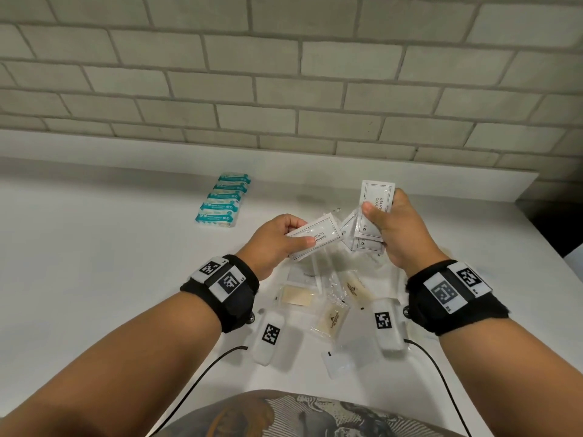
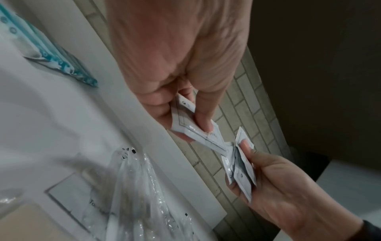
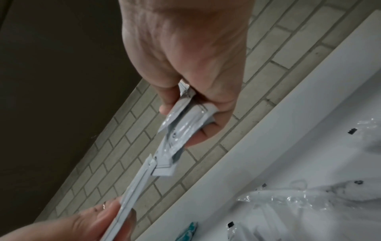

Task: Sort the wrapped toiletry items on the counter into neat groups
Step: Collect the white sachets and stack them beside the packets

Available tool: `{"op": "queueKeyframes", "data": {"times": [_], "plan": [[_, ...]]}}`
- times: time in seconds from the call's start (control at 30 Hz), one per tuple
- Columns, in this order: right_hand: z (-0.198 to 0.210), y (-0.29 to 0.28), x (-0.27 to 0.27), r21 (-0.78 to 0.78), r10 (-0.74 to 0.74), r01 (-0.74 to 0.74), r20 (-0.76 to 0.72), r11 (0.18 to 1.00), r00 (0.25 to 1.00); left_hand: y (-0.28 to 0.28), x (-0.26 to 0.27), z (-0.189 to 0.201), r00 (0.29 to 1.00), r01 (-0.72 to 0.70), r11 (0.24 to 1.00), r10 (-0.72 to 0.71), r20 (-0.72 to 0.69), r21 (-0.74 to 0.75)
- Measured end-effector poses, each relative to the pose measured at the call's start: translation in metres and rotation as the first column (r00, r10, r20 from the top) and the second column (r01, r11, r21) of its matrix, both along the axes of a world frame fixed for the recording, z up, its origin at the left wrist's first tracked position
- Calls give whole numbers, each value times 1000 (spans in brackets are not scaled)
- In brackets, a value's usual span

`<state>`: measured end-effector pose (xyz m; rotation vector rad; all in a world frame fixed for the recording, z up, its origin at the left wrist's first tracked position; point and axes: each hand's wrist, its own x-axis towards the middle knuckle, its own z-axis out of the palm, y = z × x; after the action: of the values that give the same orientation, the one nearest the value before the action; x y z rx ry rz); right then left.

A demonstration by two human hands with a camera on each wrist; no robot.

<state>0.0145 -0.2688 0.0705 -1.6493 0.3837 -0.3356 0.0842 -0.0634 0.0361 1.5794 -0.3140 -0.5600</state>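
White flat paper sachet w/ thin line border (image 1: 315, 237), print reads "SHAMP… COND…" (rest covered), pinched in left hand (image 1: 277, 239) between thumb and curled fingers, held above the counter. Right hand (image 1: 398, 230) clenches a fanned stack of same white sachets (image 1: 372, 216), thumb on front; exact count can't tell, edges overlap. Single sachet's tip reaches the stack's lower edge; touching or just beside, unclear. In left wrist view left hand (image 2: 177, 68) and right hand (image 2: 288, 192) both show, sachets blurred.

White counter (image 1: 110, 247) carries rest. Row of teal-and-white wrapped bars (image 1: 224, 200), five visible, sits toward the back edge, left of hands, well apart from them. Pile of clear-plastic-wrapped items (image 1: 328, 298) lies near front edge under and between wrists: cream soap-like bars, a thin white stick, white packets; labels too small to read, several partly hidden by wristbands and hands. Black wrist straps w/ coded tags (image 1: 227, 285) on both forearms, cables trailing toward the front edge. Grey brick-tile wall (image 1: 284, 74) behind back edge. Right wrist view: right hand (image 3: 191, 81) gripping sachets edge-on, wrapped pile at lower right blurred.
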Motion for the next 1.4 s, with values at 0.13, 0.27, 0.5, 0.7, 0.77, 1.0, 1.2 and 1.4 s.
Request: {"op": "queueKeyframes", "data": {"times": [0.13,0.27,0.5,0.7,0.77,1.0,1.2,1.4], "plan": [[5,-7,-4,-97,17,-16,8,995,1000,1,-2,2,1000,-10,1000,10,14,-5],[14,-11,-2,71,126,-127,19,989,992,0,0,4,998,-66,998,67,13,-17],[11,42,14,-5,124,-124,70,992,990,-27,-21,11,970,149,927,-204,-129,-343],[5,54,20,35,202,-201,-21,979,979,-26,-21,2,993,55,956,-84,-88,-287],[1,55,19,75,255,-252,-27,965,967,-22,-18,2,993,-19,945,-22,-120,-326],[0,70,11,1,376,-376,-39,926,926,-4,-7,7,957,-41,896,-93,-277,-443],[0,71,17,-40,349,-356,-120,934,929,6,-3,11,894,-48,862,-188,-406,-504],[7,78,23,-351,359,-387,-146,852,922,18,3,14,898,52,893,-238,-369,-447]]}}
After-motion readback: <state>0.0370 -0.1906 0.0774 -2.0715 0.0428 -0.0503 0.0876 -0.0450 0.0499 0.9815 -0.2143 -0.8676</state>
